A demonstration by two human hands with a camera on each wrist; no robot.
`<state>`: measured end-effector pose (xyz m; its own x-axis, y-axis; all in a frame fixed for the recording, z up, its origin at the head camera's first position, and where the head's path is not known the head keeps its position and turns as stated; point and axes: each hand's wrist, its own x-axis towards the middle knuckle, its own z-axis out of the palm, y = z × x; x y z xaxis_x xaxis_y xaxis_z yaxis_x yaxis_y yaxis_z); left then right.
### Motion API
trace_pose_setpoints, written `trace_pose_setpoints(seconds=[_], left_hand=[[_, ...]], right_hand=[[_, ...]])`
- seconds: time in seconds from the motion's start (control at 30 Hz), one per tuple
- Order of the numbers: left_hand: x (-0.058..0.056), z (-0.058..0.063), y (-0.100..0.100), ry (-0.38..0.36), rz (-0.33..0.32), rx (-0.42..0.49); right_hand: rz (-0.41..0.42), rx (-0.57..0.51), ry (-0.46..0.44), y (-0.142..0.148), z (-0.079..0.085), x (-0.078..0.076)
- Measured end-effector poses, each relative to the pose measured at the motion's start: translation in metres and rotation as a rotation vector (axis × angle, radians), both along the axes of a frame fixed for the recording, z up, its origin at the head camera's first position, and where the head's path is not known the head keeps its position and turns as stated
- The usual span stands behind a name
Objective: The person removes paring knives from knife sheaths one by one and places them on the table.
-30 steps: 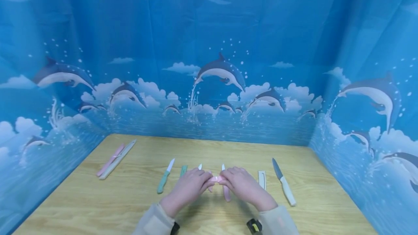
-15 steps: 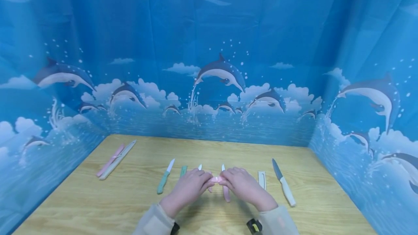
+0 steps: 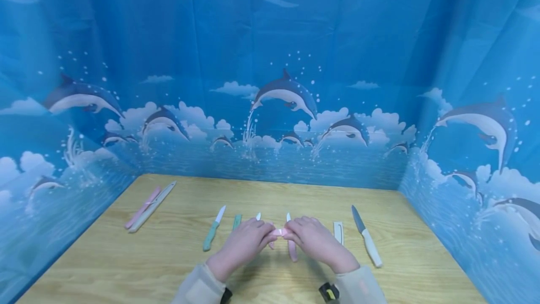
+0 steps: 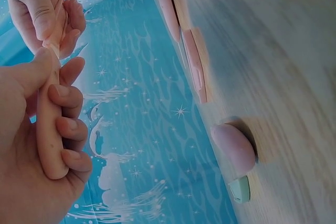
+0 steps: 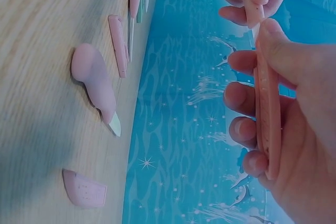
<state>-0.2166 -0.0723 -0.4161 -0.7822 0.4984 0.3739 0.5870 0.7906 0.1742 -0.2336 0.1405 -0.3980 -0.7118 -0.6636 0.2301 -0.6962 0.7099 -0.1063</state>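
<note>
The pink knife (image 4: 50, 137) and pink sheath (image 5: 270, 124) lie within curled fingers (image 4: 69, 99).

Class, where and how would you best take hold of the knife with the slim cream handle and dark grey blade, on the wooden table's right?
Probably by the middle of its slim cream handle, coming from the near right: the handle slants back that way, while the bare, pointed, dark grey blade points toward the far side.
</note>
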Motion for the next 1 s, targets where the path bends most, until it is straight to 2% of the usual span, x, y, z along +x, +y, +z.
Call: trace_pose_setpoints(seconds=[0.23, 0.5, 0.7, 1.0], left_hand=[[-0.0005, -0.0004, -0.0005, 0.024, -0.007, -0.01], [-0.0011, -0.0003, -0.0002, 0.011, 0.002, -0.029], [-0.0012, 0.0001, 0.0012, -0.037, 0.008, -0.004], [-0.0011, 0.0021, 0.0015, -0.064, 0.019, -0.002]], right_hand=[[0.007, -0.004, 0.012, 0.0013, -0.0019, -0.0013], [0.002, -0.004, 0.011, 0.0023, -0.003, -0.003], [-0.001, -0.012, 0.007, 0.0027, -0.0041, -0.0036], [-0.012, -0.015, -0.014, 0.0027, -0.0034, -0.0049]])
